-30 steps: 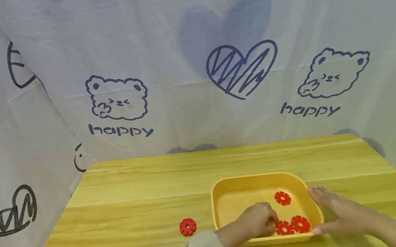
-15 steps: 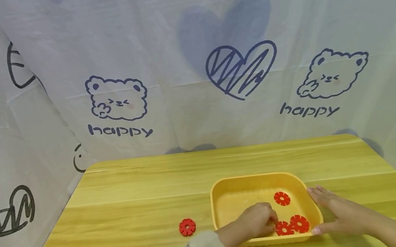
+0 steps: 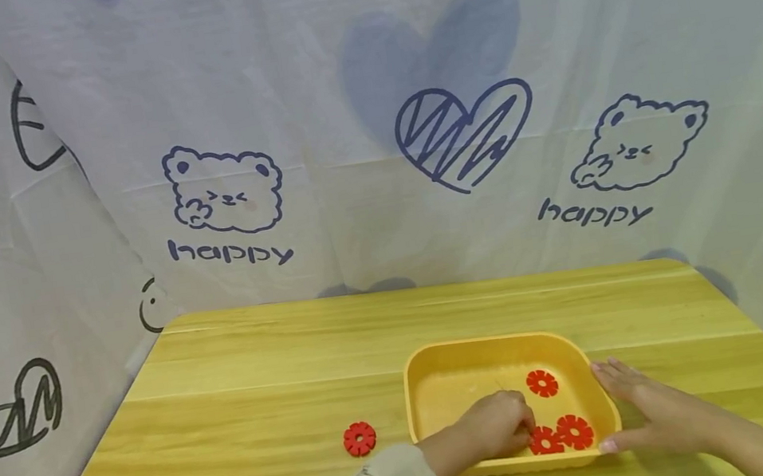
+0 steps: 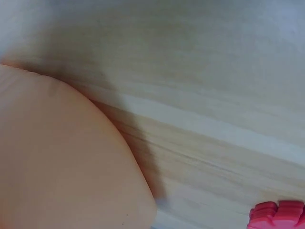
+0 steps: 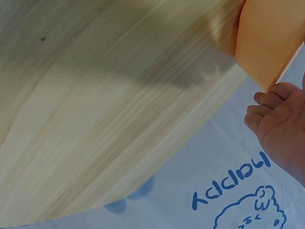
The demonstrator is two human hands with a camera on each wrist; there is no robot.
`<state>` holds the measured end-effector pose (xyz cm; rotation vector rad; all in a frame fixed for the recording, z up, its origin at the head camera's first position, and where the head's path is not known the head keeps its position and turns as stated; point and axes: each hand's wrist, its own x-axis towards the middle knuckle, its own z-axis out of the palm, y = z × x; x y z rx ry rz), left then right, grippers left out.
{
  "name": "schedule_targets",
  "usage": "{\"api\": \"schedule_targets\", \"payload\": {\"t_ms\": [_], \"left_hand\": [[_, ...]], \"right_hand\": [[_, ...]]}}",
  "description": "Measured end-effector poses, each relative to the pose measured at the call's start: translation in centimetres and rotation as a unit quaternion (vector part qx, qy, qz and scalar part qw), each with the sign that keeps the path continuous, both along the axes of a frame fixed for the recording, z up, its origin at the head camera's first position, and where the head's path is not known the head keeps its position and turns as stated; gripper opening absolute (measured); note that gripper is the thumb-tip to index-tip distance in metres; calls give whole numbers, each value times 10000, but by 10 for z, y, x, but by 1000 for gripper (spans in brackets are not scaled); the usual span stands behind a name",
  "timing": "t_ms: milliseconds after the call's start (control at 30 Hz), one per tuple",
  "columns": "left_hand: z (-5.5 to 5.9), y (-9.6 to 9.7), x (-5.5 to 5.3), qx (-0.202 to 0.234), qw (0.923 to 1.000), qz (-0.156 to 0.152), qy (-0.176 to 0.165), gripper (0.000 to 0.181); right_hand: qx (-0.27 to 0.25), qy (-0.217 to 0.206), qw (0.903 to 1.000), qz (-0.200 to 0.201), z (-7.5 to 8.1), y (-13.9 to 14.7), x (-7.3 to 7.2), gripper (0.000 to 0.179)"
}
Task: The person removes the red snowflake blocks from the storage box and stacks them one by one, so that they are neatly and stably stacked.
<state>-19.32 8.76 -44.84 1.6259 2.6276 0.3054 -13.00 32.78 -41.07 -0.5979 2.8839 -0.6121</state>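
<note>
A yellow-orange plastic bin (image 3: 455, 357) stands on the table near the person. My left hand (image 3: 498, 422) reaches into it over the near rim with curled fingers. Its fingertips are at a notched red snowflake building disc (image 3: 545, 441); whether they pinch it is hidden. A second red disc (image 3: 575, 432) touches that one, and a third red disc (image 3: 541, 383) lies farther back in the bin. My right hand (image 3: 665, 410) rests against the bin's right end, fingers extended along the outer wall, thumb at the near corner. In the right wrist view, the fingers touch the bin (image 5: 269, 38).
Left of the bin, another red disc (image 3: 360, 439) lies on the wood-grain table (image 3: 246, 417); in the left wrist view this red disc (image 4: 279, 215) looks layered. White cloth (image 3: 343, 219) printed with bears and hearts hangs behind the table and along its sides.
Both hands keep their places at the bin, and the discs stay where they were. Only a slight leftward drift of the whole head view shows.
</note>
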Motion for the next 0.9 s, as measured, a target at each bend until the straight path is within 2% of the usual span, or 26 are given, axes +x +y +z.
{"api": "schedule_targets", "payload": {"t_ms": [233,600,900], "left_hand": [[2,-1,-1,-149,9996,-236,42,10],[10,-15,-2,146,9996,-102,-199,13],[14,-26,-3,414,9973,2,-604,12]], "right_hand": [[25,41,10000,25,0,-1,1,98],[0,-78,10000,39,2,-2,0,99],[-27,-106,9999,6,2,-1,1,99]]}}
